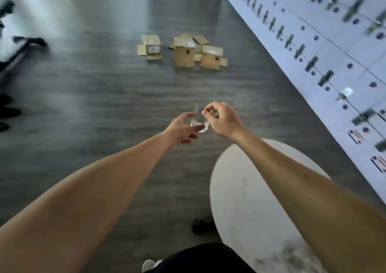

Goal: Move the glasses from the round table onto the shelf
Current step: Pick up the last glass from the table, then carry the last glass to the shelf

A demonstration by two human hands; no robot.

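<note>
A clear drinking glass (199,116) hangs in the air over the grey floor, beyond the round white table (246,205). My left hand (181,130) cups the glass from the left and below, near its base. My right hand (222,119) pinches the glass at its right side, fingers curled over the rim area. The visible part of the table top at the lower right carries no glass. No shelf can be made out in this blurred view.
Several open cardboard boxes (188,52) lie on the floor ahead. A white wall of lockers (325,42) runs along the right. Dark furniture legs (23,47) stand at the far left. My foot (149,265) shows at the bottom.
</note>
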